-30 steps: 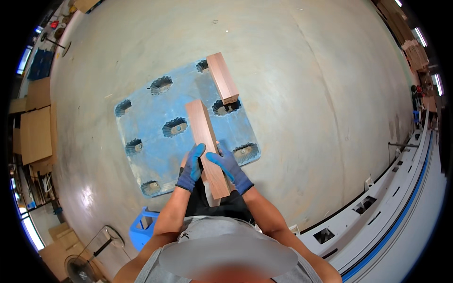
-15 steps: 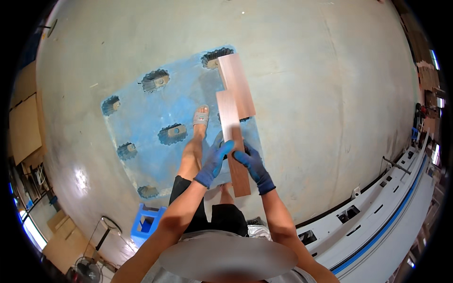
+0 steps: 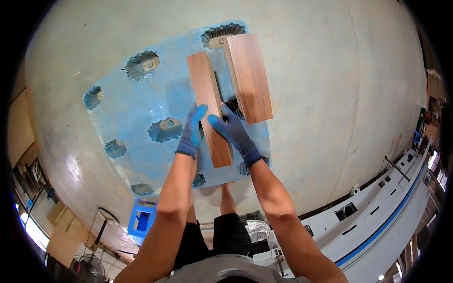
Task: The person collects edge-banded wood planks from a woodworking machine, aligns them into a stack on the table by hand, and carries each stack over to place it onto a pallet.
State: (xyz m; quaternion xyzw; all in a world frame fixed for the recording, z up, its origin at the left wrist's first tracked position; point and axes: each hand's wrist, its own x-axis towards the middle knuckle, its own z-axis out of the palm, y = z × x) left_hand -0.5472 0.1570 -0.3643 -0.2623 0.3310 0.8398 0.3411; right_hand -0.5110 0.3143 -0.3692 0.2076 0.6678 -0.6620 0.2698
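Between my gloved hands is a long wood-grain stack of boards, held over a blue plastic pallet. My left hand, in a blue and dark glove, is closed along its left side, with the thumb on top. Gripping the right side, my right hand wears a matching glove and also has its thumb on top. A second wood-grain stack lies on the right edge of the pallet, apart from the held one. The fingertips under the held boards are hidden.
The pallet has several ribbed openings. A blue plastic stool stands at the lower left, near a fan. A long white machine bed with a blue strip runs along the lower right. Cardboard sheets lean at the far left.
Held in both hands, the boards have moved left, from touching or overlapping the second stack to a place over the pallet with a gap between them. The view has shifted too.
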